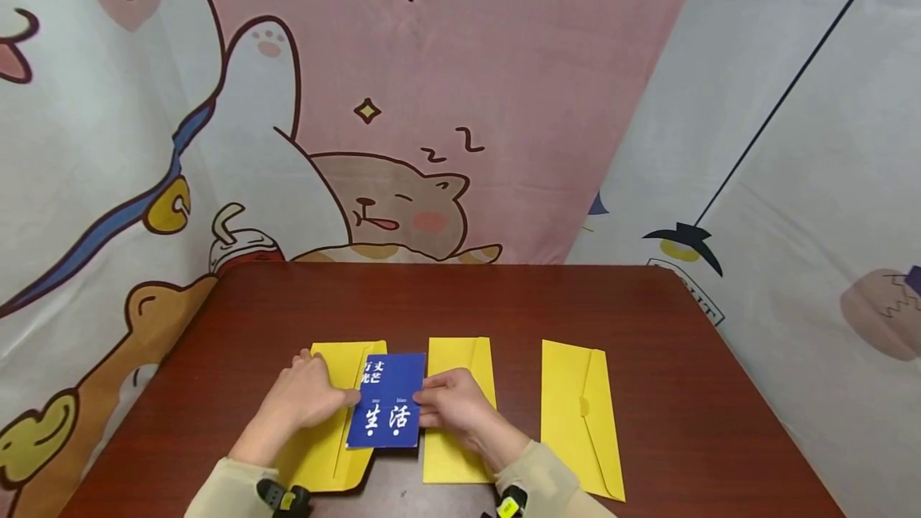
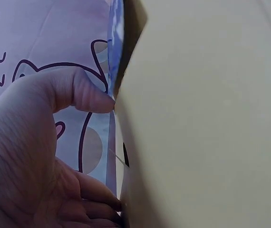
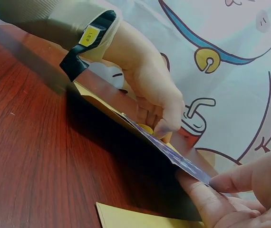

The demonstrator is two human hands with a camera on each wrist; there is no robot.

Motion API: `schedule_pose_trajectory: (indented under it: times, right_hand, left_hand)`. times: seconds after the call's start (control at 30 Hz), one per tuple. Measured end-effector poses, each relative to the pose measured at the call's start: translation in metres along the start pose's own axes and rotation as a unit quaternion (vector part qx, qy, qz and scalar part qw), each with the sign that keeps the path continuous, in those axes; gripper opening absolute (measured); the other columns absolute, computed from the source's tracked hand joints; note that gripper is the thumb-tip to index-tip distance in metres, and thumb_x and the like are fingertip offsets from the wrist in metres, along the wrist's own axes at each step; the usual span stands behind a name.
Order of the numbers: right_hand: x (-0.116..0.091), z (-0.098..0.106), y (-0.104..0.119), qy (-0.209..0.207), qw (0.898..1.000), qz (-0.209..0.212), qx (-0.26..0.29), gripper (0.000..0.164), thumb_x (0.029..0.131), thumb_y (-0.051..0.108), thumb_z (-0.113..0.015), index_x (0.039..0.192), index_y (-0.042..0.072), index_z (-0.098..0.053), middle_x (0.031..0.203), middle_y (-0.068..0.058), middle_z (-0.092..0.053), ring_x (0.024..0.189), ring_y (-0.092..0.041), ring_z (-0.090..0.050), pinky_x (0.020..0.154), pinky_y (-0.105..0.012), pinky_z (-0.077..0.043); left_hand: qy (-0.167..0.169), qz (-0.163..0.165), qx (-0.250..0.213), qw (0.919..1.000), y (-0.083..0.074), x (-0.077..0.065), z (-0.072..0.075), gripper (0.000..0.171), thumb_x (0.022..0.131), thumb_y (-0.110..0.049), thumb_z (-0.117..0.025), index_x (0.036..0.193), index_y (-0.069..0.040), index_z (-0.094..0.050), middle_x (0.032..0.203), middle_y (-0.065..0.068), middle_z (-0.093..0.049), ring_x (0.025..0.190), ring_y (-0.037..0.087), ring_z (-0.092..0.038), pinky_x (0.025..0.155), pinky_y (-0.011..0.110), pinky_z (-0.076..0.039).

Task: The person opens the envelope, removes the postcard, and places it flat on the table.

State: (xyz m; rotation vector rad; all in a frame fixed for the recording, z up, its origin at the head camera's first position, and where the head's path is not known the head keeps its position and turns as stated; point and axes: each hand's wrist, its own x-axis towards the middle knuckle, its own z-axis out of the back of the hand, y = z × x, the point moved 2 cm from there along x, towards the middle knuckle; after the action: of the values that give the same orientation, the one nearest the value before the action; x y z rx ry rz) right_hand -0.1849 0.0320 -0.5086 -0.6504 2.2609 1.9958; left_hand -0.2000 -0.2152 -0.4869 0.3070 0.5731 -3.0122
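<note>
A blue card (image 1: 386, 387) with white characters lies over the right part of the leftmost yellow envelope (image 1: 332, 450). My right hand (image 1: 460, 406) pinches the card's right edge between thumb and fingers; the right wrist view shows this grip from the side. My left hand (image 1: 305, 394) holds the envelope, its thumb close to the card's left edge. In the right wrist view, card and envelope tilt above the table with a dark shadow beneath. The left wrist view has the left thumb (image 2: 95, 99) at the envelope's edge, while part of the left fingers is hidden behind it.
A middle yellow envelope (image 1: 455, 462) lies partly under my right hand. Further right is another yellow envelope (image 1: 564, 414) with its flap side up. All are on a reddish-brown wooden table (image 1: 460, 302), with a cartoon-printed cloth (image 1: 532, 102) hanging behind it.
</note>
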Motion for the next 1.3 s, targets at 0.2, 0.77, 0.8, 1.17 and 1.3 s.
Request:
schedule_pose_trajectory:
  times: [0.2,0.77,0.8,1.17,1.3]
  right_hand:
    - [-0.004,0.010,0.005,0.004,1.000,0.002,0.003,0.029,0.095,-0.008,-0.068,0.120,-0.020,-0.057,0.093,-0.022,-0.075,0.076,-0.025,-0.077,0.070,-0.038,-0.064]
    - [-0.012,0.042,0.018,0.027,0.999,0.005,0.019,0.025,0.098,-0.006,-0.066,0.118,-0.020,-0.061,0.097,-0.024,-0.076,0.081,-0.028,-0.078,0.075,-0.040,-0.064]
    - [-0.012,0.043,0.019,0.028,0.999,0.006,0.019,0.025,0.098,-0.006,-0.066,0.118,-0.020,-0.060,0.098,-0.023,-0.076,0.082,-0.028,-0.078,0.075,-0.040,-0.064]
    - [-0.007,0.043,0.011,0.020,0.999,0.013,-0.031,0.024,0.099,-0.003,-0.068,0.117,-0.018,-0.066,0.096,-0.024,-0.077,0.082,-0.031,-0.079,0.072,-0.038,-0.064]
    - [-0.004,0.033,0.005,0.007,0.997,0.019,-0.069,0.020,0.097,-0.003,-0.069,0.112,-0.016,-0.070,0.092,-0.021,-0.077,0.079,-0.032,-0.079,0.069,-0.038,-0.064]
  left_hand:
    - [0.001,-0.004,0.001,1.0000,0.000,-0.001,0.001,0.113,0.080,-0.051,-0.079,0.145,0.030,-0.034,0.153,0.053,-0.024,0.137,0.069,-0.036,0.114,0.070,-0.032]
    - [-0.002,-0.011,0.010,0.9999,0.002,0.000,0.001,0.112,0.080,-0.052,-0.078,0.144,0.030,-0.036,0.152,0.054,-0.026,0.134,0.068,-0.040,0.113,0.070,-0.034]
    - [-0.002,-0.011,0.011,0.9999,0.002,0.000,0.001,0.112,0.080,-0.053,-0.078,0.144,0.030,-0.036,0.152,0.054,-0.026,0.135,0.068,-0.039,0.113,0.070,-0.034]
    - [0.002,-0.013,0.011,0.9999,0.001,0.000,0.003,0.113,0.081,-0.054,-0.077,0.144,0.029,-0.035,0.152,0.053,-0.025,0.135,0.069,-0.038,0.113,0.070,-0.033]
    - [0.005,-0.009,0.007,0.9999,0.001,0.000,0.003,0.112,0.081,-0.053,-0.078,0.145,0.029,-0.036,0.153,0.053,-0.026,0.133,0.068,-0.042,0.112,0.071,-0.035]
